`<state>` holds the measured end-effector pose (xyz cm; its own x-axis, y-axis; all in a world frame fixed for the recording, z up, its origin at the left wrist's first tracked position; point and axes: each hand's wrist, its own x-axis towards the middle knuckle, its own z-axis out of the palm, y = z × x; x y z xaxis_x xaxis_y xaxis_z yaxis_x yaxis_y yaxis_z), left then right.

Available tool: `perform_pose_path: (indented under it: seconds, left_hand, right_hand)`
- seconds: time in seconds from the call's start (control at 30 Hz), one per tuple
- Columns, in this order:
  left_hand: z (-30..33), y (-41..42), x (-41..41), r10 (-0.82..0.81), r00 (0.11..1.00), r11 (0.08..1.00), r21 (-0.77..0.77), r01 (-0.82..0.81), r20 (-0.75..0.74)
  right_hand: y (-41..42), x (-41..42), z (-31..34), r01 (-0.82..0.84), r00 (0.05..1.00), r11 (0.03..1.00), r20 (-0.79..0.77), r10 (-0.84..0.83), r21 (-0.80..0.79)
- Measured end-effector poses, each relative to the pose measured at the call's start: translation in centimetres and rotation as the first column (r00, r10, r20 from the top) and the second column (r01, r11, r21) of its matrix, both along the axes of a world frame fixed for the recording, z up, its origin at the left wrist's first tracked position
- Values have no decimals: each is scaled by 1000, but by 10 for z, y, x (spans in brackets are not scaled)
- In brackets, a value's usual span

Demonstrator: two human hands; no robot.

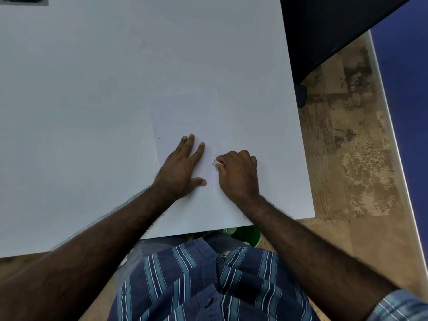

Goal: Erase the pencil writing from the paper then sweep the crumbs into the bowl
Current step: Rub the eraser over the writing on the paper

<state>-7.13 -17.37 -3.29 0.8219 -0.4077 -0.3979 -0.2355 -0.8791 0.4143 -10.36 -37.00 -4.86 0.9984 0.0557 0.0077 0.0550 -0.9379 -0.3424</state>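
Observation:
A white sheet of paper (185, 112) lies on the white table (81, 100), hard to tell from the tabletop. My left hand (183, 165) presses flat on the paper's near part, fingers straight and spread. Just to its right, my right hand (238, 172) pinches a small white eraser (215, 162) whose tip touches the paper. Faint pencil marks (218, 151) show just above the eraser. A green bowl (243, 232) peeks out below the table's near edge, mostly hidden by my right forearm.
The table's right edge runs close to my right hand, with a mottled brown floor (347, 147) beyond. A dark object (324, 31) stands at the top right. A small dark mark (156, 137) sits at the paper's left edge.

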Motion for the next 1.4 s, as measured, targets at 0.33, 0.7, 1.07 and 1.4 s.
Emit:
perform_pose_path:
  seconds: [0.33, 0.7, 1.07, 1.4]
  left_hand:
    - [-4, -11, 3, 37, 998, 996, 82, -33, -53]
    - [-7, -9, 5, 19, 998, 995, 101, -12, -64]
    - [-10, -8, 5, 25, 998, 996, 89, -19, -63]
    - [-10, -7, 4, 32, 998, 997, 76, -28, -50]
  right_hand:
    - [7, -34, -2, -206, 978, 978, 25, 207, -24]
    - [16, -8, 5, -72, 997, 997, 38, 74, -40]
    - [14, 29, 1, 53, 995, 996, 82, -48, -66]
    - [12, 29, -2, -61, 992, 989, 101, 75, -134]
